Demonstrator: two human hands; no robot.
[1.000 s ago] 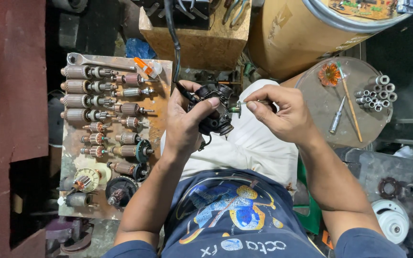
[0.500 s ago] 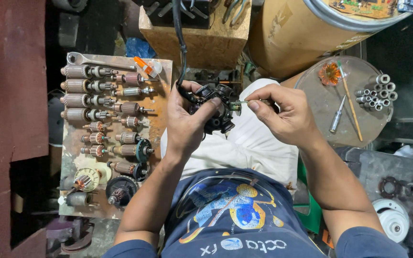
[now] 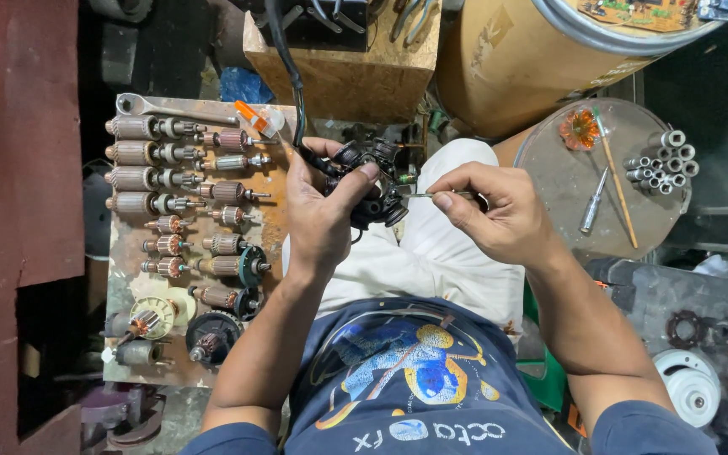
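My left hand grips a black motor part with a black cable running up from it, held over my lap in white trousers. My right hand pinches a thin metal tool whose tip touches the right side of the black part. Both hands sit close together at the middle of the view.
A wooden board at my left carries several motor armatures in rows and a wrench. A round grey tabletop on the right holds a screwdriver, a stick and several metal tubes. A wooden box and a cardboard drum stand ahead.
The black part has been turned slightly in my left hand. My right hand with the thin tool stays at its right side, shifted a little.
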